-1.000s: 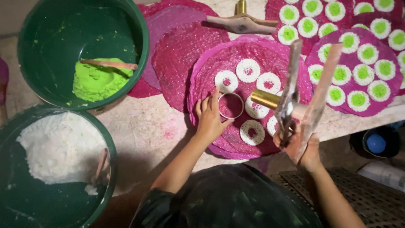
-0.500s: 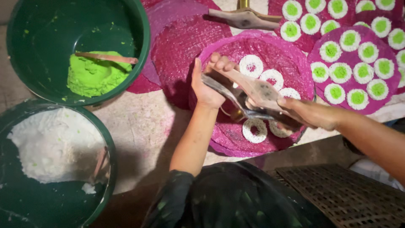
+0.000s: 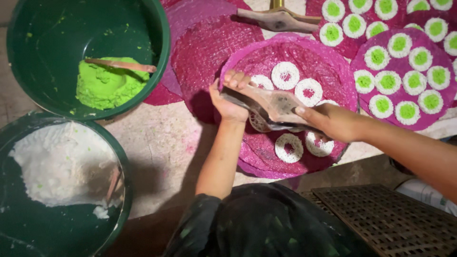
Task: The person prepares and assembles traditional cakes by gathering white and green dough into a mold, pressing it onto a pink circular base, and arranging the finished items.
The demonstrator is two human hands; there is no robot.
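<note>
A wooden press [image 3: 272, 103] with two flat handles lies folded over a round pink woven tray [image 3: 266, 59]. My left hand [image 3: 228, 97] grips the press at its left end. My right hand [image 3: 328, 121] holds down the handles from the right. White noodle rings [image 3: 284, 75] with pink centres lie on the tray around and partly under the press. What sits beneath the press is hidden.
A green bowl [image 3: 162, 47] with bright green dough [image 3: 107, 88] and a wooden stick stands at upper left. Below it, a second bowl holds white dough [image 3: 57, 164]. More pink trays [image 3: 200, 47], green-centred rings [image 3: 404, 71], another press [image 3: 281, 19] and a metal grid [image 3: 395, 219] surround them.
The press handles stood upright and apart in my right hand; now they are folded down flat over the tray. My left hand moved from the brass cup onto the press's end.
</note>
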